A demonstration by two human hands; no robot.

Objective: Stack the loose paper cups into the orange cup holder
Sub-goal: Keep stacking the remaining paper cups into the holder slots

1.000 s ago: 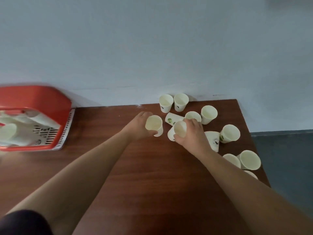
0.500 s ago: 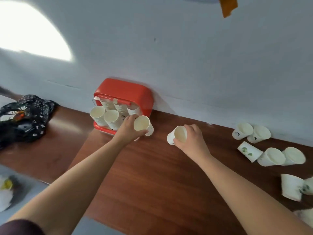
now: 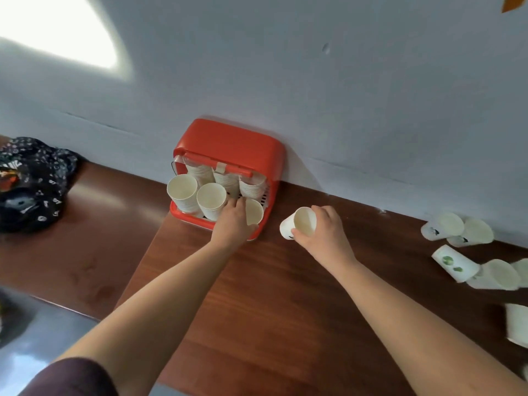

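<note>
Black cloth (image 3: 31,184) lies left of orange cup holder (image 3: 228,141) (loose cups (image 3: 454,262) right).

The left hand (image 3: 233,221) hides much of its cup (image 3: 255,210), and the right-edge cups (image 3: 517,324) are cropped and blurred.

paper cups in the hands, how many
2: one paper cup in the left hand at the orange cup holder, one paper cup in the right hand beside it.

It looks like a plain indoor room, office-like or domestic; which of the two cannot be told. A brown wood-grain desk (image 3: 285,310) stands against a bare blue-grey wall (image 3: 314,81), carrying an orange cup holder (image 3: 228,141) and disposable paper cups (image 3: 445,224). A black patterned bag (image 3: 31,184) lies at the left.
</note>
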